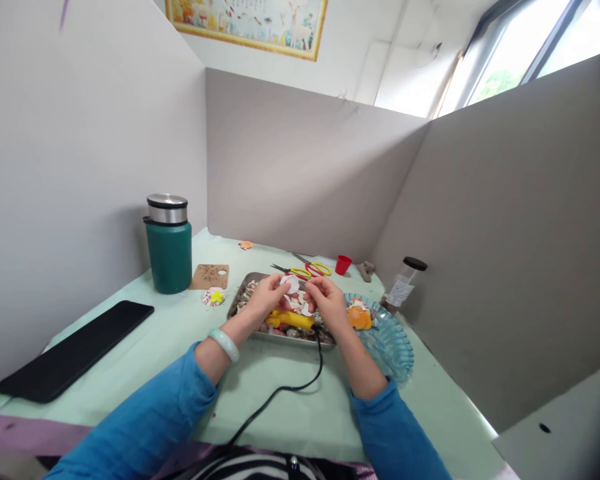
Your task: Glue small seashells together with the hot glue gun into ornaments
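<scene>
My left hand (267,298) pinches a pale, roundish shell-like piece (290,285) between thumb and fingers. Just to the right, my right hand (327,303) has its thumb and fingertips drawn together; anything small between them cannot be made out. Both hands are over a metal tray (253,277) filled with shells (300,301). Below the fingers, a yellow glue gun (291,321) lies across the tray, its black cord (280,392) running down toward my body.
A green flask (169,247), brown card (210,277), decorated disc (213,297) and black slab (75,350) are on the left. Behind the tray lie scissors (300,273) and a red cup (343,265). Rightward are a blue plate (397,350) and clear jar (404,285). Grey partitions (300,167) surround the table.
</scene>
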`<move>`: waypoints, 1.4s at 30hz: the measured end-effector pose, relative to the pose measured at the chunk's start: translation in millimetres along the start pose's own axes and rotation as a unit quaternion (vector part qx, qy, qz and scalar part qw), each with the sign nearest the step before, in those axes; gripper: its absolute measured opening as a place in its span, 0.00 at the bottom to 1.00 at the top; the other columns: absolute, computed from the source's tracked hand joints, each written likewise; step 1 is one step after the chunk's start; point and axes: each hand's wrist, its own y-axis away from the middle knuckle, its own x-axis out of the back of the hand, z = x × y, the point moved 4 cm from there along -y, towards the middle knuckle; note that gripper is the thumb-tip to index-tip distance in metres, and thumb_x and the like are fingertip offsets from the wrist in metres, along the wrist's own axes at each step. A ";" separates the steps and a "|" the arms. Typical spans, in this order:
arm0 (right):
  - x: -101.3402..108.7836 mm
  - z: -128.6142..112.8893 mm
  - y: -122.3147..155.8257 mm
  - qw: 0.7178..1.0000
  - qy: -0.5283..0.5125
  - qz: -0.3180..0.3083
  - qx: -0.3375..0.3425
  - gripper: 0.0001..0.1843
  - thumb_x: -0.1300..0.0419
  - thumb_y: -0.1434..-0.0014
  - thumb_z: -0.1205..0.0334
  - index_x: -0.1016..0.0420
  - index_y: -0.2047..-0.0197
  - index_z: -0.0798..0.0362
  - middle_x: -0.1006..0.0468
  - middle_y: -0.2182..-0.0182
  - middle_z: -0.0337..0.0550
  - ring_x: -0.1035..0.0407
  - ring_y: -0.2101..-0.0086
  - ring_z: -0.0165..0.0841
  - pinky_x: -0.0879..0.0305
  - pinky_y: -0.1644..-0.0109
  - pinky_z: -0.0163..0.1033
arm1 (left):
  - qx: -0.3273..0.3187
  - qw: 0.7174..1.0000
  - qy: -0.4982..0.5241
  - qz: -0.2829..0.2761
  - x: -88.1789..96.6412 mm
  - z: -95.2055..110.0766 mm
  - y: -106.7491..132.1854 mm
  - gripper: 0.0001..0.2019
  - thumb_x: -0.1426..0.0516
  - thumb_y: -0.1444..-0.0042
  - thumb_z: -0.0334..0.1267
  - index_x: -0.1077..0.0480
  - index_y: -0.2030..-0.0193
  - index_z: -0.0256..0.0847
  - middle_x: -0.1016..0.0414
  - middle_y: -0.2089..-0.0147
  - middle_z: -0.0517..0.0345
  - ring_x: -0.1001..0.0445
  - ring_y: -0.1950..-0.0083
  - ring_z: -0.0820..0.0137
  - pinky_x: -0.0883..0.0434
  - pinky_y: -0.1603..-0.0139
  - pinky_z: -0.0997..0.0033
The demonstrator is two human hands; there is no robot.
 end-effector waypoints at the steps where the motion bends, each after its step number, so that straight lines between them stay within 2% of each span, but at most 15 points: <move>1: -0.6 -0.4 0.4 1.000 0.011 0.003 0.006 0.16 0.40 0.46 0.47 0.32 0.67 0.52 0.29 0.81 0.32 0.41 0.85 0.24 0.43 0.81 0.31 | 0.002 1.000 -0.006 0.000 0.1 -0.6 0.2 0.10 0.42 0.48 0.42 0.32 0.64 0.38 0.27 0.80 0.61 0.27 0.80 0.71 0.32 0.78 0.77; 5: -3.7 -0.8 1.9 0.999 0.044 -0.001 0.021 0.14 0.42 0.44 0.48 0.33 0.66 0.51 0.32 0.83 0.30 0.44 0.86 0.24 0.47 0.82 0.31 | -0.001 1.000 -0.018 -0.008 0.0 -2.5 -0.1 0.10 0.42 0.48 0.41 0.30 0.66 0.36 0.28 0.81 0.60 0.26 0.78 0.71 0.31 0.76 0.77; 11: -6.4 0.5 4.5 0.994 0.093 -0.010 0.057 0.12 0.47 0.40 0.50 0.35 0.60 0.50 0.30 0.79 0.31 0.41 0.83 0.25 0.43 0.77 0.31 | -0.019 0.999 0.027 -0.023 -1.2 -1.8 -1.3 0.15 0.38 0.52 0.41 0.31 0.59 0.36 0.26 0.77 0.60 0.28 0.79 0.71 0.29 0.74 0.73; 15: -5.5 0.0 4.7 0.989 0.131 -0.002 0.070 0.10 0.46 0.41 0.52 0.35 0.62 0.50 0.30 0.80 0.32 0.40 0.82 0.26 0.42 0.75 0.32 | -0.016 0.999 0.029 -0.027 -2.9 -0.3 0.5 0.16 0.38 0.52 0.41 0.32 0.59 0.36 0.27 0.77 0.60 0.28 0.79 0.72 0.29 0.75 0.73; 23: -4.2 -0.2 4.9 0.985 0.141 0.007 0.098 0.09 0.45 0.41 0.53 0.34 0.65 0.50 0.30 0.80 0.33 0.38 0.80 0.28 0.41 0.75 0.32 | -0.008 0.997 0.049 -0.051 -3.4 1.6 2.4 0.18 0.35 0.56 0.44 0.30 0.62 0.34 0.27 0.75 0.59 0.29 0.78 0.74 0.29 0.74 0.73; 42: -5.5 -0.2 8.2 0.974 0.178 0.028 0.137 0.10 0.46 0.39 0.53 0.32 0.65 0.51 0.28 0.79 0.34 0.34 0.78 0.29 0.39 0.71 0.33 | -0.011 0.996 0.068 -0.048 -2.1 -0.3 2.3 0.19 0.34 0.55 0.47 0.32 0.63 0.35 0.26 0.74 0.59 0.27 0.77 0.73 0.27 0.72 0.73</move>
